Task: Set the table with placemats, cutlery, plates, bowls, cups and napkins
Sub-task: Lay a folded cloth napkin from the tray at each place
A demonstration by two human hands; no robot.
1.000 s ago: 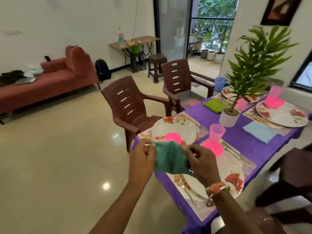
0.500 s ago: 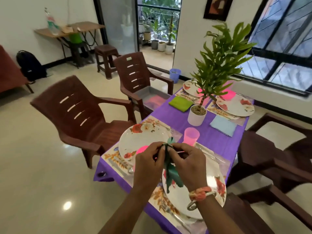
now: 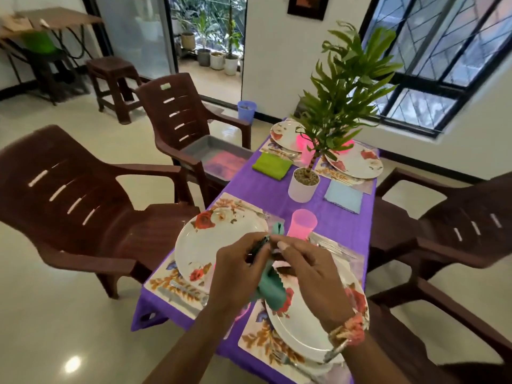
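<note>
The teal napkin [image 3: 273, 291] hangs bunched in the air just nearer than the pink cup [image 3: 303, 223]. It looks like light, limp cloth that will sag and slip open, so it is best taken by its corners. The left hand [image 3: 238, 273] and right hand [image 3: 313, 275] each have a pinching grip on its top edge. The palms hide most of the folds.
</note>
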